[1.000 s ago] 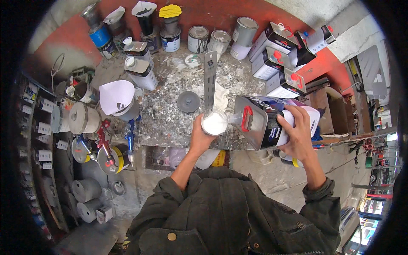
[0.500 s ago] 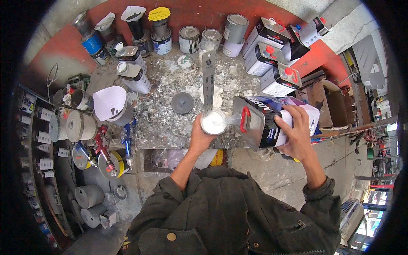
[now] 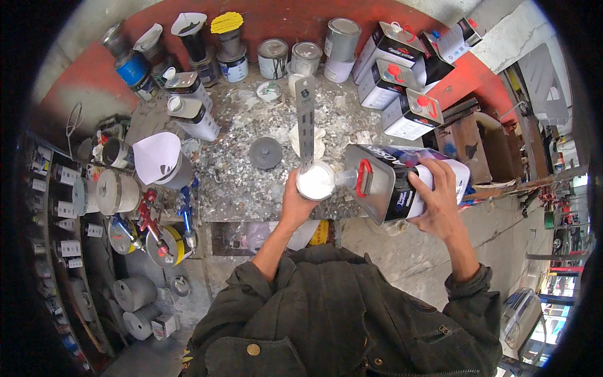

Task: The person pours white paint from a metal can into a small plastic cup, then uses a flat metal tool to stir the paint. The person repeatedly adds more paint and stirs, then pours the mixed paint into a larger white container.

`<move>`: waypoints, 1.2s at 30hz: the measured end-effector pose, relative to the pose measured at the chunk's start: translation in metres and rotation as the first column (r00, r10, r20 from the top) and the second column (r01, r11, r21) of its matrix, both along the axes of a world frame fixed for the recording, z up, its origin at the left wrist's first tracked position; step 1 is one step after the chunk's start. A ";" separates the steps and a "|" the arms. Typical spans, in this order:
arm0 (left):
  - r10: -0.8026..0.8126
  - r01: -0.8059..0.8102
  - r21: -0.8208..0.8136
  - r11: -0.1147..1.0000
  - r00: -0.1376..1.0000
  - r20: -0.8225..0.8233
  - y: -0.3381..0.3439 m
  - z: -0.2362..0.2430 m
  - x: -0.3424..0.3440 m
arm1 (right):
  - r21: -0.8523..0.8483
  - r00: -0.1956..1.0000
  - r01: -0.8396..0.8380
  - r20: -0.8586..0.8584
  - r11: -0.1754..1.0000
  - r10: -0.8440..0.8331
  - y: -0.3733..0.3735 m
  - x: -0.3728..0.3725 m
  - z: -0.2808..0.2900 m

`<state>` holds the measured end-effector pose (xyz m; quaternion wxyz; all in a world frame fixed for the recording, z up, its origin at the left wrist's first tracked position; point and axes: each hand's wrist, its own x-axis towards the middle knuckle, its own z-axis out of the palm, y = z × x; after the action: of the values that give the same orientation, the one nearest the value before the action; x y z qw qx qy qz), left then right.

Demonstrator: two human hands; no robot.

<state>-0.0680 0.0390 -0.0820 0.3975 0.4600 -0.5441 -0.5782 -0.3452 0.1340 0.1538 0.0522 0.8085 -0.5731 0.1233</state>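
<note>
My left hand [image 3: 296, 202] is wrapped round a small cup of white liquid [image 3: 315, 181] near the front edge of the bench. A long slotted metal mixing stick [image 3: 306, 119] stands in the cup and leans away from me. On the right, my right hand [image 3: 438, 198] grips a large rectangular metal can [image 3: 383, 182] from its side. The can lies tipped on its side in the air, with its red handle [image 3: 363, 178] and pale spout [image 3: 345, 179] facing the cup. The spout's tip is at the cup's right rim; no clear stream shows.
Behind the cup, a round grey lid [image 3: 266, 153] lies on the paint-spattered bench [image 3: 232, 182]. Solvent cans [image 3: 411, 114] stand at the back right, paint tins [image 3: 273, 60] along the red wall. At left are a paper-lined pot [image 3: 164, 160] and spray guns [image 3: 148, 220].
A clear streak that ran from the spout across the white liquid no longer shows. Both hands keep their grip, and the view has shifted slightly.
</note>
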 end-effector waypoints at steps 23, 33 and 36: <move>0.076 -0.082 0.140 0.987 0.996 0.048 0.020 0.031 0.062 | -0.163 0.371 0.831 0.875 0.532 -0.312 -0.022 -0.135 -0.203; 0.079 -0.087 0.060 0.994 0.989 0.123 0.015 0.038 0.055 | -0.037 0.272 0.819 0.904 0.573 -0.331 0.003 -0.109 -0.219; 0.014 -0.016 0.021 1.000 0.996 0.088 0.006 0.041 0.048 | -0.279 0.439 0.889 0.747 0.364 -0.499 0.019 -0.082 -0.176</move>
<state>-0.0197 0.0448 -0.0414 0.3723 0.4934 -0.5512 -0.5604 -0.4271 0.1526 -0.0222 0.2110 0.3178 -0.7786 0.4983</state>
